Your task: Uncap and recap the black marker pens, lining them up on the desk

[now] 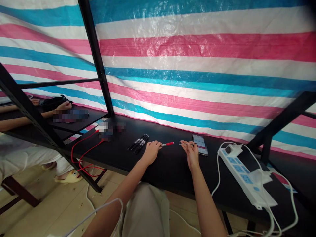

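Observation:
My left hand (pixel 152 152) rests low over the black table with its fingers closed around a pen with a red barrel (pixel 170 144). The red end points right, toward my other hand. A thin stick like a pen refill (pixel 182 144) is pinched in my right hand (pixel 191 153), its pale end pointing left and a dark end showing past the fingers. The pen and the stick are apart. Just left of my left hand lie several black pens (pixel 138 144) side by side. Behind my right hand a phone (pixel 200 144) lies flat, its screen lit.
A white power strip (pixel 240 174) with plugs and cables lies on the right of the table (pixel 170 176). Red cables (pixel 81 158) hang off the left side. Black metal posts (pixel 95 56) frame the table before a striped sheet (pixel 197 46). At far left, another person's arms (pixel 29 118) rest on a table.

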### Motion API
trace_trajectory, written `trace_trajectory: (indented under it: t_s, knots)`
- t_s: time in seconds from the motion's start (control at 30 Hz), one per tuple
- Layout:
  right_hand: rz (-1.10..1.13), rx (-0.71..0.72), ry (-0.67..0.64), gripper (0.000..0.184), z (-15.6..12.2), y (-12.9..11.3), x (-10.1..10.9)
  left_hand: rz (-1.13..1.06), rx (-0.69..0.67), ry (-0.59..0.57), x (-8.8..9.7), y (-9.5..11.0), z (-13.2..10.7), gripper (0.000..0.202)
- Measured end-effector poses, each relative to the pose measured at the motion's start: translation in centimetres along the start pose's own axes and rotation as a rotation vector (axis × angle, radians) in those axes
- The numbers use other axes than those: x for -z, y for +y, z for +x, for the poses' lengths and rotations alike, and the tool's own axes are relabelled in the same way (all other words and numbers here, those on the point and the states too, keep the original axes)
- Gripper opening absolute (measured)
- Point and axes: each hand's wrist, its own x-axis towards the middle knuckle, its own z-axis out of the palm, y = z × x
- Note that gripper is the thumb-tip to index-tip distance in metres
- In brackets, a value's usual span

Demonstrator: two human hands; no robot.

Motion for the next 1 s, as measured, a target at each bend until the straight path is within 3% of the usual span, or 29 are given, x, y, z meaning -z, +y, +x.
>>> trace_trajectory:
  t_s: [0.57,1.0]
  knots:
    - [-0.011,-0.078,-0.116,0.04,-0.8,-0.4,-1.5,-0.026,-0.076,-0.118,0.5,0.5,0.0,0.024]
    - [0.018,-0.075,-0.137,0.036,-0.7,-0.2,-1.2,-0.062,-0.096,-0.08,-0.1,0.1,0.1,0.024]
